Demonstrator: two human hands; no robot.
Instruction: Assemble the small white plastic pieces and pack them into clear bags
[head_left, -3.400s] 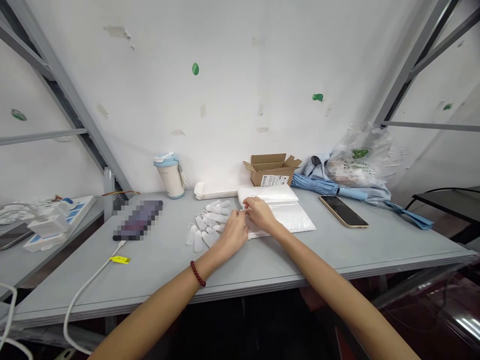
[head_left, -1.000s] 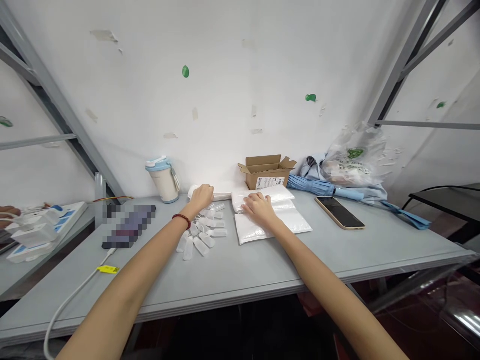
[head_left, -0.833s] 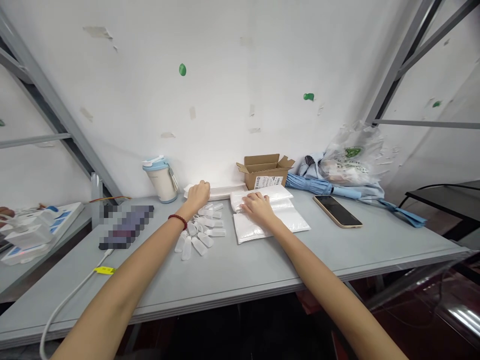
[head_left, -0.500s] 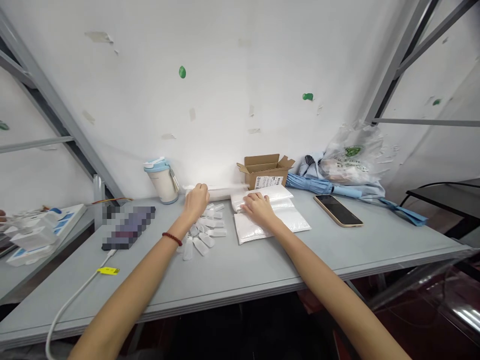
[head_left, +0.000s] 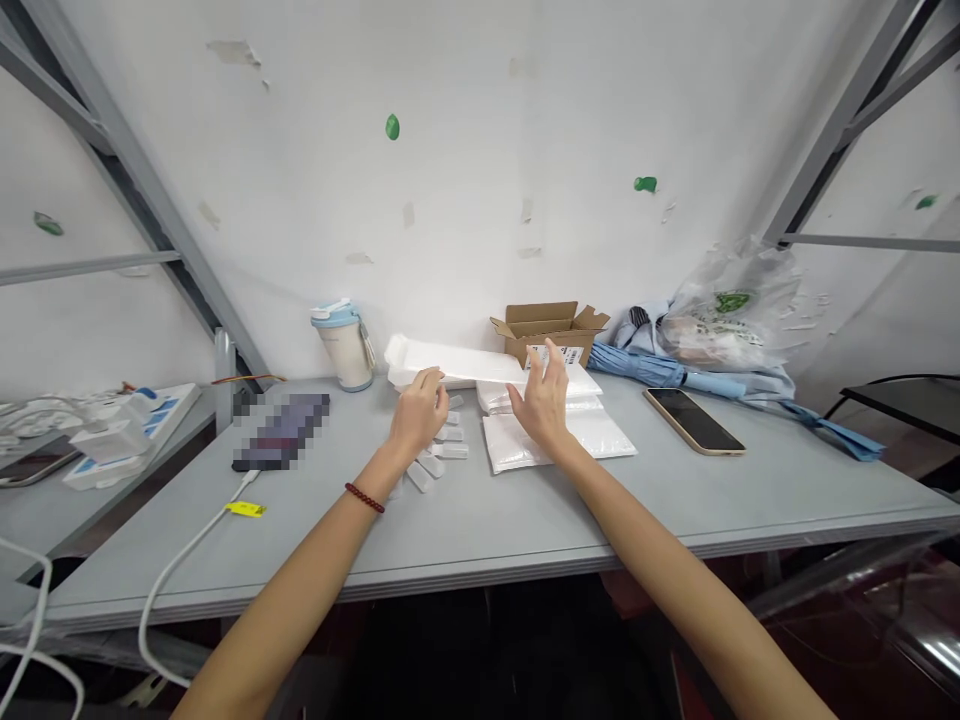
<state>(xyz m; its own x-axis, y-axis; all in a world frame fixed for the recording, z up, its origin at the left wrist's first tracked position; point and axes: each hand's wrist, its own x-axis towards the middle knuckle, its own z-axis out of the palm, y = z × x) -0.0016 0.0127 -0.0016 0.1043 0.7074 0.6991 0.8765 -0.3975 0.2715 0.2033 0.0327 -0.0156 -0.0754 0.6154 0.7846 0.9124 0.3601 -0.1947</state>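
My left hand [head_left: 420, 412] is closed, its fingers curled at the near edge of a long white folded sheet [head_left: 457, 358] that looks like thin card or foam. The sheet slants across to my right hand [head_left: 544, 405], whose fingers are raised and spread, with the thumb close to the sheet's right end. White padded mailers [head_left: 555, 437] lie under and behind my right hand. Several small translucent plastic pieces [head_left: 450, 451] are spread on the table beside my left hand, partly hidden by it and the wrist.
An open cardboard box [head_left: 551, 325] stands by the wall, with a tumbler [head_left: 345, 350] to the left. A blue umbrella [head_left: 637, 365], a plastic bag [head_left: 735, 325] and a phone [head_left: 694, 420] lie right. A blurred-out dark device [head_left: 289, 430] with a white cable [head_left: 191, 550] lies left.
The white sheet has been raised and tilted more into view. My right hand has lifted off the mailers with its fingers spreading; my left hand has shifted slightly nearer. The camera view has turned left.
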